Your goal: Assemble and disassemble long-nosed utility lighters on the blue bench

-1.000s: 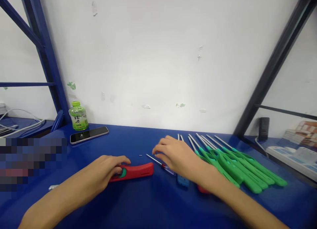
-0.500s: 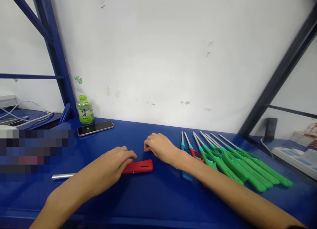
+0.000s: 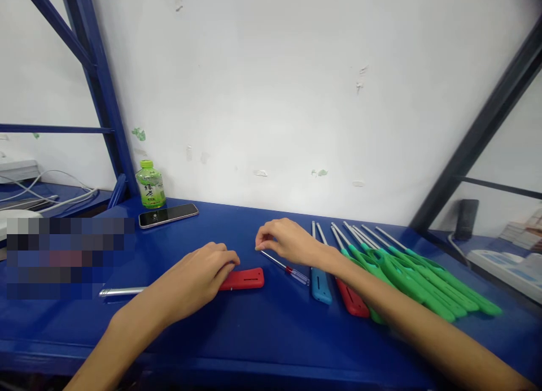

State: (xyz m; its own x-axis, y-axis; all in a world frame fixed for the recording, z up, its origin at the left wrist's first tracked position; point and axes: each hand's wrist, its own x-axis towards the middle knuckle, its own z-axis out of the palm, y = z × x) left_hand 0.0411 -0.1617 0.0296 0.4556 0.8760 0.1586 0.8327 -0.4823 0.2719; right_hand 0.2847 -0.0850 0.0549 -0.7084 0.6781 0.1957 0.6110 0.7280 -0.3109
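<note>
My left hand (image 3: 207, 272) is closed around the middle of a red long-nosed lighter (image 3: 245, 279), which lies sideways with its silver tube (image 3: 122, 291) pointing left. Fingers and palm hide the lighter's trigger part. My right hand (image 3: 282, 240) hovers just over the table, thumb and fingertips pinched together; whatever is between them, if anything, is too small to make out. Just under those fingertips is the tip of a screwdriver (image 3: 298, 275) with a clear and red handle, lying on the table.
Right of the screwdriver lie a blue lighter (image 3: 320, 286), another red lighter (image 3: 352, 299) and several green lighters (image 3: 440, 289), partly behind my right forearm. A phone (image 3: 168, 216) and a green tea bottle (image 3: 151, 186) are at the back left. Behind the blue table (image 3: 237, 334) rises a white wall.
My right hand has lifted slightly and shifted right, with its fingertips now pinched, and the screwdriver shows. My left hand stays on the red lighter. The view has shifted a little.
</note>
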